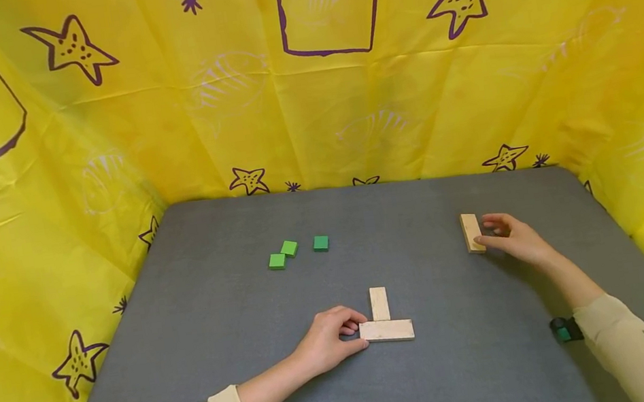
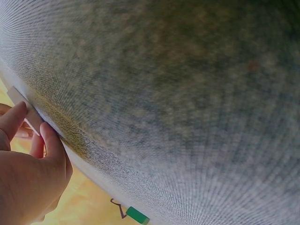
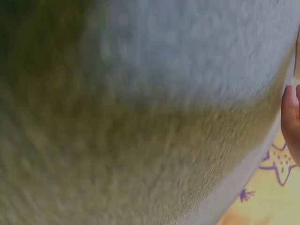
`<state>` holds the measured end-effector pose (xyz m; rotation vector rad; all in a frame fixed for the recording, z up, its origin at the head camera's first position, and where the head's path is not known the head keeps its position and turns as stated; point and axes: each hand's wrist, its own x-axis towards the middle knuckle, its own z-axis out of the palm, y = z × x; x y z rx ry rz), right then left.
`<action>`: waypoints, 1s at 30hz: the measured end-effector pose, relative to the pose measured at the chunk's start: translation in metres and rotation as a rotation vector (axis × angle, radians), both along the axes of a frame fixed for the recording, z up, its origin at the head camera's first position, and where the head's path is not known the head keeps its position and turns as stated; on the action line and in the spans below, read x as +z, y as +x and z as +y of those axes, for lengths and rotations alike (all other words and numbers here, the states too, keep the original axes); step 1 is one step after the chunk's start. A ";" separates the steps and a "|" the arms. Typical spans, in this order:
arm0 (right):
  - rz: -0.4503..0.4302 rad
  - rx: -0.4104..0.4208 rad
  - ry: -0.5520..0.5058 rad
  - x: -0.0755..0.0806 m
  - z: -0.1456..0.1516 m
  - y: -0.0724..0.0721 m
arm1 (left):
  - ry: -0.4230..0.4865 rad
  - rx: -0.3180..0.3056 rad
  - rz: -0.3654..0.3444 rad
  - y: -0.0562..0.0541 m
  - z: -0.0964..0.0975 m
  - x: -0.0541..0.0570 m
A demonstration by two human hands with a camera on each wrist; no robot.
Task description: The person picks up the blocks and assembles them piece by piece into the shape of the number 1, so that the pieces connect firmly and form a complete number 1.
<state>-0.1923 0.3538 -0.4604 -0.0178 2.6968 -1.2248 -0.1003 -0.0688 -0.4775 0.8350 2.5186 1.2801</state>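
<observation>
Wooden flat block (image 1: pixel 386 331) pinched by left hand (image 1: pixel 325 343); right hand (image 1: pixel 513 239) seemingly pinches plank (image 1: pixel 471 233).

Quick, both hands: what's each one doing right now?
Left hand: pinching the end of the flat wooden block.
Right hand: gripping the separate wooden block.

Bright, even light overhead; both wrist views blurred and distorted.

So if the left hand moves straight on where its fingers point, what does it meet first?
The left hand points right at the flat wooden block, which its fingers already touch at its near end; nothing lies between.
</observation>
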 end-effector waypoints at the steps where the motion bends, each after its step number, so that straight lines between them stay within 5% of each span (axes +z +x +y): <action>1: 0.005 0.012 0.015 0.000 0.001 -0.001 | -0.001 0.000 0.001 0.000 0.000 0.000; 10: 0.077 0.140 0.139 0.000 0.008 -0.006 | 0.042 -0.012 0.021 0.000 0.000 0.002; 30: 0.122 0.178 0.241 -0.005 0.009 -0.012 | 0.028 -0.006 -0.004 0.001 0.000 0.002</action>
